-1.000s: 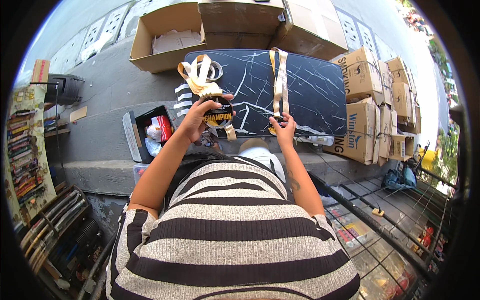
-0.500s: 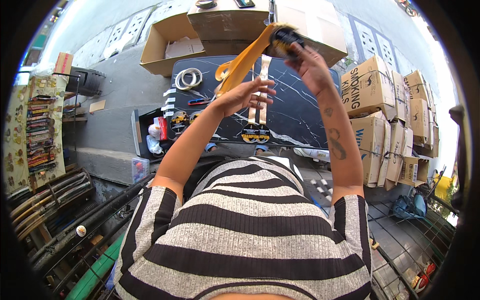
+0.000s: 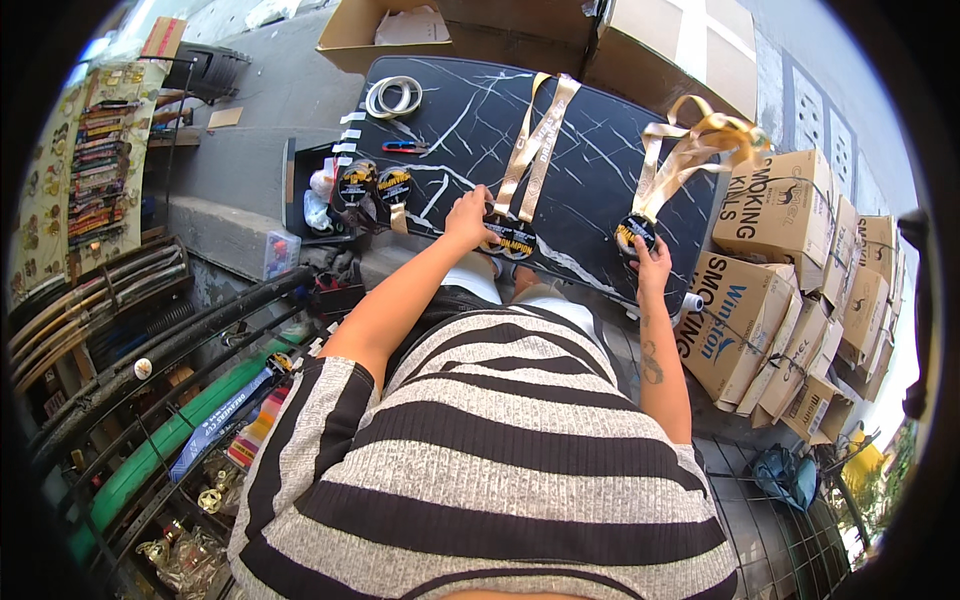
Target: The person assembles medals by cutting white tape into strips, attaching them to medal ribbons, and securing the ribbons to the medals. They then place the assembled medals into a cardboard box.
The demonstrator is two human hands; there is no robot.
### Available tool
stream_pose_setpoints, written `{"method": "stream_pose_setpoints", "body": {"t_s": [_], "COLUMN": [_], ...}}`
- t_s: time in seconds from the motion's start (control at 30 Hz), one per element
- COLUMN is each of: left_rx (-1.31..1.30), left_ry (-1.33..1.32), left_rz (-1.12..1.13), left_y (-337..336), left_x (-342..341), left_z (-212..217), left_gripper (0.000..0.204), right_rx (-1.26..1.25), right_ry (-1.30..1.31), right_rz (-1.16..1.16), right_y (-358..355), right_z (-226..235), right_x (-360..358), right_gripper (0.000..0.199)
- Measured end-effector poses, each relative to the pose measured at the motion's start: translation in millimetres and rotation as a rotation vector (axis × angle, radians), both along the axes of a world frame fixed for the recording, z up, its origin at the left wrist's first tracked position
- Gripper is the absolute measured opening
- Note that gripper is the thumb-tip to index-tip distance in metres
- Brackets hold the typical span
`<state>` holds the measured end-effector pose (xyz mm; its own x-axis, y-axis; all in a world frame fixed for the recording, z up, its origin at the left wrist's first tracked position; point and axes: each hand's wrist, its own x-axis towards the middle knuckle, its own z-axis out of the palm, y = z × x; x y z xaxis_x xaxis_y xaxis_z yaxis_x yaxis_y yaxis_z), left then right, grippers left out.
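Observation:
Two round black-and-gold medals [image 3: 513,241] lie side by side at the near edge of a black marble-patterned table [image 3: 455,95]. Their gold ribbons [image 3: 538,150] stretch away across the top. My left hand [image 3: 468,220] pinches the left medal's edge. Farther right, my right hand [image 3: 652,265] grips another round black medal [image 3: 634,232] at the table's near right; whether it is one or a stack I cannot tell. From it, several gold ribbons [image 3: 690,150] fan out past the right edge, blurred at their far end. Two more medals [image 3: 394,185] rest at the left end.
White tape rolls [image 3: 394,97] and a red-and-blue hand tool [image 3: 404,147] lie on the table's left part. White strips [image 3: 350,133] hang along its left edge. Cardboard boxes [image 3: 768,215] crowd the right side; an open carton [image 3: 385,45] stands behind. Metal racks [image 3: 210,350] border the left.
My right hand has come down from the far side to the near right with the medal, its ribbons now spread behind it. My left hand has lowered onto the middle medals. The view has shifted.

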<state>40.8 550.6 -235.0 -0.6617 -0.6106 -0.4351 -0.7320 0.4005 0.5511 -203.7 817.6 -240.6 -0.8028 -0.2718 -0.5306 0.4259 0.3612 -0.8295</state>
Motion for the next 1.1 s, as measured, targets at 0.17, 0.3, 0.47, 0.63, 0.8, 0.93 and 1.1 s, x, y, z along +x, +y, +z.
{"method": "stream_pose_setpoints", "body": {"t_s": [0.17,0.3,0.47,0.63,0.8,0.93,1.1], "left_rx": [0.030,0.064,0.013,0.007,0.095,0.162,0.144], "left_ry": [-0.089,-0.159,-0.116,-0.058,-0.019,0.041,-0.302], "left_rz": [-0.058,-0.148,-0.294,-0.200,-0.208,-0.181,-0.323], "left_y": [-11,-21,-34,-50,-63,-70,-81], "left_x": [-3,-9,-12,-20,-19,-17,-12], "left_z": [11,11,8,-11,-21,-11,5], "left_gripper": [0.081,0.085,0.070,0.048,0.037,0.038,0.075], "right_rx": [0.220,0.487,0.287,0.275,0.549,0.587,0.474], "right_ry": [0.364,0.535,0.656,0.780,0.796,0.686,0.818], "right_rz": [0.100,0.135,0.264,0.926,1.010,0.956,0.960], "right_y": [22,17,-37,-119,-160,-165,-168], "right_z": [-25,-5,37,43,22,18,16], "right_x": [37,50,79,148,177,183,188], "right_gripper": [0.053,0.059,0.044,0.047,0.069,0.071,0.066]}}
